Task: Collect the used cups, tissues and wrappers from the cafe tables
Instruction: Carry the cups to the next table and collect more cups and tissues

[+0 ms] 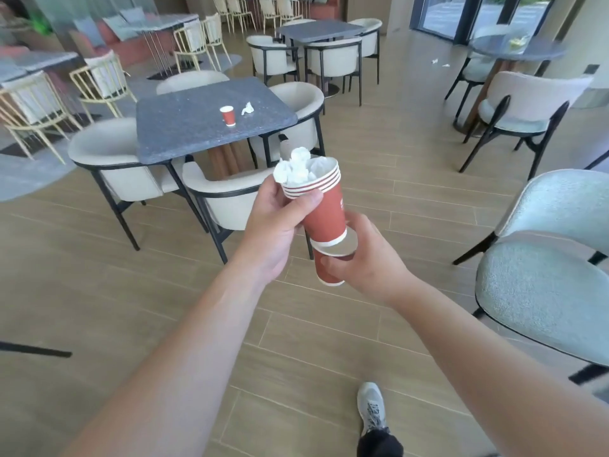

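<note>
My left hand grips a stack of several nested red paper cups near its rims, and crumpled white tissues fill the top cup. Just below, my right hand holds a single red cup, whose open mouth sits under the stack's base. Ahead on a grey square table stands another red cup with a crumpled tissue beside it. At the far right, a round table carries a yellowish wrapper, and white scraps lie on the floor near it.
Cream armchairs ring the grey table. A pale blue chair stands close on my right. More tables and chairs fill the back. Wooden floor lies between me and the grey table. My shoe is at the bottom.
</note>
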A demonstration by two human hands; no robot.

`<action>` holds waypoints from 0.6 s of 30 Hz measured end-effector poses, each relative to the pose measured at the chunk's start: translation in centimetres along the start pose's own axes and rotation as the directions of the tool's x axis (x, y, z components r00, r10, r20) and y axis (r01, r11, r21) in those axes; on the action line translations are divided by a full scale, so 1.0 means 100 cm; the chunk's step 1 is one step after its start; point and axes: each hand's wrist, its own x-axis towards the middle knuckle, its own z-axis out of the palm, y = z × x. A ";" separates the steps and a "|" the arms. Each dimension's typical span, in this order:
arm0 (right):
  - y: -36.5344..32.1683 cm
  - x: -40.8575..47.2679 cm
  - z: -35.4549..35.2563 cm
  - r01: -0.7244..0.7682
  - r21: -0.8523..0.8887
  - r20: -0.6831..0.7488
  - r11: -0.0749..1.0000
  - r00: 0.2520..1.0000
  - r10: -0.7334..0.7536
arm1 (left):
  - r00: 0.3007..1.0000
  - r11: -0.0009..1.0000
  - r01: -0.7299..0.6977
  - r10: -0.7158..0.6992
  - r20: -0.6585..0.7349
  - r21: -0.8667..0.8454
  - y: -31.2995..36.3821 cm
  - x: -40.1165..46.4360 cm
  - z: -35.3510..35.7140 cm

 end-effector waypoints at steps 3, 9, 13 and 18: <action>0.008 0.041 -0.002 0.032 0.082 0.018 0.996 0.999 -0.033 | 0.998 0.998 0.039 -0.037 -0.052 0.047 -0.014 0.036 0.005; 0.031 0.128 -0.033 0.015 0.248 0.043 0.969 0.999 -0.026 | 0.990 0.981 0.092 -0.071 -0.123 0.173 -0.036 0.114 0.022; 0.043 0.181 -0.059 0.052 0.326 0.031 0.944 0.997 -0.066 | 0.987 0.981 0.107 -0.084 -0.140 0.165 -0.043 0.162 0.042; 0.053 0.233 -0.074 0.082 0.384 0.042 0.920 0.993 -0.106 | 0.984 0.987 0.095 -0.073 -0.163 0.132 -0.047 0.208 0.052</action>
